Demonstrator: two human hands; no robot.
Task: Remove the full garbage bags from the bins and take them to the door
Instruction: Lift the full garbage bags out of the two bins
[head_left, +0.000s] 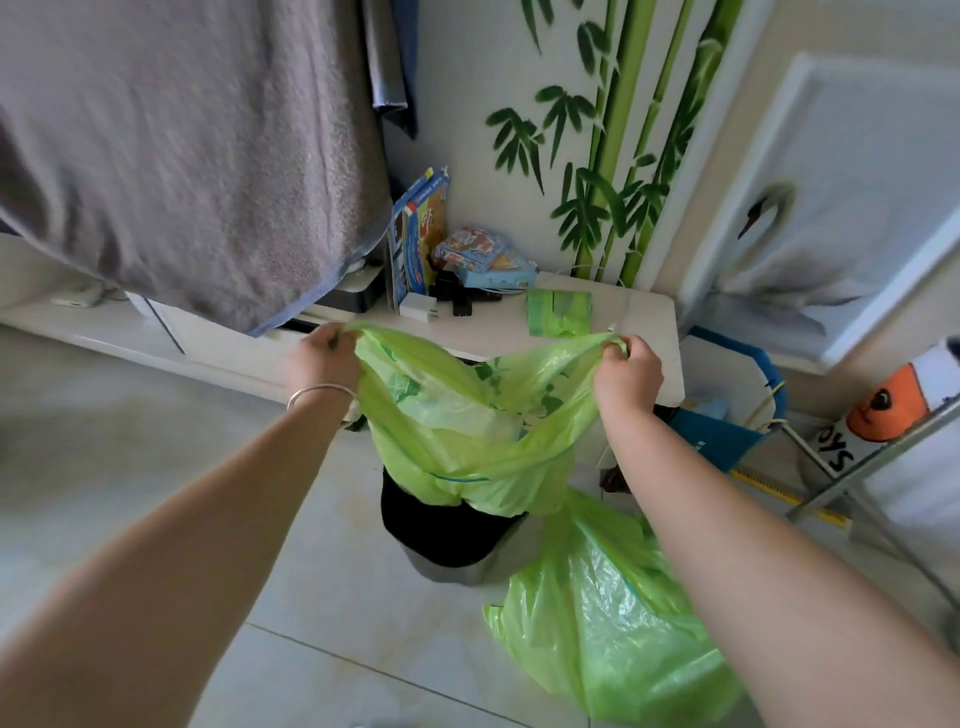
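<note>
The left hand (324, 358) and the right hand (626, 371) each pinch one side of the green garbage bag (467, 431), stretched wide over the black bin (441, 525). The thin plastic could tear at these pinched edges, or the bin may lift with the bag; how heavy it is, I cannot tell.

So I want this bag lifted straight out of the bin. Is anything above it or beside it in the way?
Nothing visible blocks a straight lift. Both the left hand and right hand already grip the green bag above the black bin. A second green bag lies on the floor beside it.
</note>
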